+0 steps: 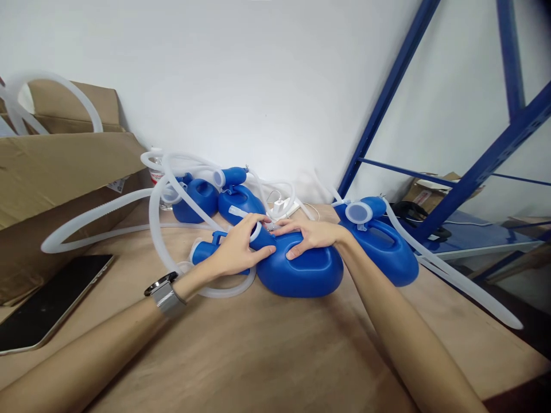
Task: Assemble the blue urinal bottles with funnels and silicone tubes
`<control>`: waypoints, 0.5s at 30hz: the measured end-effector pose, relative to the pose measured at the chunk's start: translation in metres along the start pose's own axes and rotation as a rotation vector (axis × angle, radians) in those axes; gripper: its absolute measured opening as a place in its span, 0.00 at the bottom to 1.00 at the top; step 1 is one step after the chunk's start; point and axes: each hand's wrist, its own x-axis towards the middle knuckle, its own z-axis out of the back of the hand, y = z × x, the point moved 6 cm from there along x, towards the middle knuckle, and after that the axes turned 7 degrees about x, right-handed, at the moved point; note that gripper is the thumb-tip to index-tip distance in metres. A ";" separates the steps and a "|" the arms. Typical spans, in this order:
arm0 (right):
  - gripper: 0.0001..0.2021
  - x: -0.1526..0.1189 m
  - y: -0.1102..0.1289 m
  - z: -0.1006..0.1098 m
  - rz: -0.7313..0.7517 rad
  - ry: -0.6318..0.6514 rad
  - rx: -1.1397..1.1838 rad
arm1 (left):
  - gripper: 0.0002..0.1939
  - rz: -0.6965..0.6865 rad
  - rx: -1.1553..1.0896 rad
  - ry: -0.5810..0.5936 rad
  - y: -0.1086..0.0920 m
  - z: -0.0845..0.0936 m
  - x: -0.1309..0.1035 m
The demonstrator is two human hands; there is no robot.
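Note:
A blue urinal bottle [301, 272] lies on its side on the wooden table in front of me. My left hand [241, 244] is wrapped round its short neck, thumb on the near side. From the right, my right hand [312, 234] grips the bottle's upper body near the moulded handle, with the thumb pressed on top. Both hands' far fingers are partly hidden behind the neck. Just left of my left hand lies a second blue urinal bottle [204, 252], partly covered by the hand. A clear hose [228, 292] curves below it.
More blue urinal bottles with hoses stand behind [196, 201] and at right [391, 258]. A cardboard box [64, 166] holding hoses and a phone [54, 304] are at left. A white power strip [286, 206] lies near the wall. A blue metal rack [469, 178] stands at right.

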 end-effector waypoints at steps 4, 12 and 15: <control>0.39 -0.002 0.003 0.000 -0.041 -0.009 -0.003 | 0.31 0.073 -0.068 -0.092 0.012 -0.001 -0.007; 0.40 -0.005 -0.002 0.001 -0.101 0.000 0.012 | 0.44 -0.014 0.120 -0.213 0.030 -0.004 -0.022; 0.39 -0.005 0.000 0.001 -0.072 0.011 0.023 | 0.47 -0.066 0.164 -0.254 0.033 -0.004 -0.027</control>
